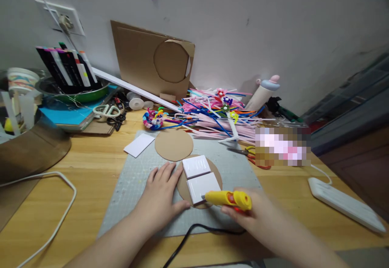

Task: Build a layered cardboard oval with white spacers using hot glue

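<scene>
My right hand is wrapped round a yellow hot glue gun, whose nozzle points left at the lower edge of a white rectangular block. A second white block lies just behind it, with shiny glue lines on its top. Both rest on a round cardboard disc. My left hand lies flat with fingers spread, its fingertips and thumb at the disc's left edge. Behind, another cardboard disc lies beside a loose white card. A grey cutting mat is underneath.
Pipe cleaners are heaped at the back, near pliers. White scissors and a bowl of markers stand back left. A power strip lies right. The glue gun's black cord crosses the front. Cut cardboard leans against the wall.
</scene>
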Tool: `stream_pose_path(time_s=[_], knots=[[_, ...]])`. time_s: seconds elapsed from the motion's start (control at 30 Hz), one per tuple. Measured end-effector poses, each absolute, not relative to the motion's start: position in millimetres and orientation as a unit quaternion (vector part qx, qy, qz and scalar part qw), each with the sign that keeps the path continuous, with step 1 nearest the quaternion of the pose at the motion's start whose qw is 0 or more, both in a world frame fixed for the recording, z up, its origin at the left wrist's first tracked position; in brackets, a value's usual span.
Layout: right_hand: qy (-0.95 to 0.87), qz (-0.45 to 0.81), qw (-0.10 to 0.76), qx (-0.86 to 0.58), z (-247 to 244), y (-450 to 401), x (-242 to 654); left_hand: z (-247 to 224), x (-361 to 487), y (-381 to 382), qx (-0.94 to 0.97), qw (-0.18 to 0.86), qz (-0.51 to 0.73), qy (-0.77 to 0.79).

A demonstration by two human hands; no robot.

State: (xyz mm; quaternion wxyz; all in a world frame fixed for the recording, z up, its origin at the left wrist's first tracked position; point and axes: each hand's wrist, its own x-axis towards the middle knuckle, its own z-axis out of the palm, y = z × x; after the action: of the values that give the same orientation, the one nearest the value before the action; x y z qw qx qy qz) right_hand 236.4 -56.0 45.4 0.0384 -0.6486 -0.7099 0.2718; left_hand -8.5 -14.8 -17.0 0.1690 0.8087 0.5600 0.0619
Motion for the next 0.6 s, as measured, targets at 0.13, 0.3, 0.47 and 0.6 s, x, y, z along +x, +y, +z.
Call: stream_pose_path(time_s=[0.13,0.3,0.47,0.6], knots=[[-0.734,0.227,-0.023,-0.64,68.3,-49.1,221.0,-16.5,-7.5,-15.5,0.805,0.173,0.061,0.564],[-0.748,0.168,-0.085,-0.636,85.1,-46.7,209.2,-14.6,-7.5,-15.8,0.803,0.179,0.058,0.566],[-0.732,0.214,-0.019,-0.646,84.1,-45.0,230.6,-12.9,-9.1,-15.1,0.806,0.179,0.066,0.56],[-0.697,0.299,0.147,-0.635,63.5,-42.1,252.4,-15.6,-7.3,-18.9,0.807,0.189,0.076,0.554]])
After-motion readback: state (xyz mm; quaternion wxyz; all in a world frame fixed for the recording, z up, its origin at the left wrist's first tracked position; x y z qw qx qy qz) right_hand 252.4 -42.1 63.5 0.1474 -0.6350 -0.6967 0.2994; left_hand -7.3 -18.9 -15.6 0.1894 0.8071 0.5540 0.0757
